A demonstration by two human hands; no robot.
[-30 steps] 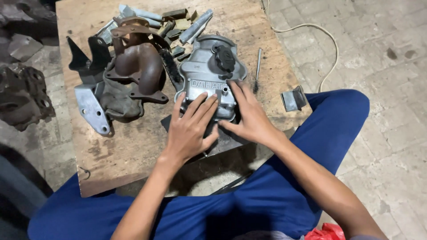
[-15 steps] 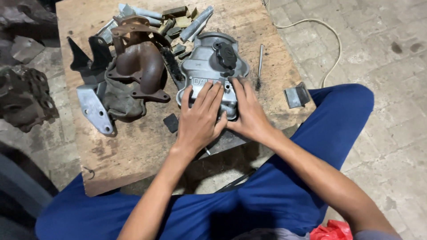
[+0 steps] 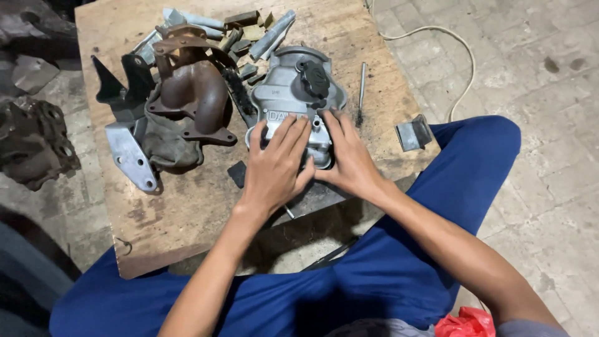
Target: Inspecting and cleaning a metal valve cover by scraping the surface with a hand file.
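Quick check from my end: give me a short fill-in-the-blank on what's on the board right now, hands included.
1. Both hands, left hand and right hand, rest on the grey metal ____.
2. Its round cap is ____ in colour.
3. The rusty brown manifold lies to the cover's ____.
4. Everything sits on a ____ board.

Missing words: cover; black; left; wooden

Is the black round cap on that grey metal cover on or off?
On. The black cap sits in place on top of the grey metal cover, which lies flat on the wooden board.
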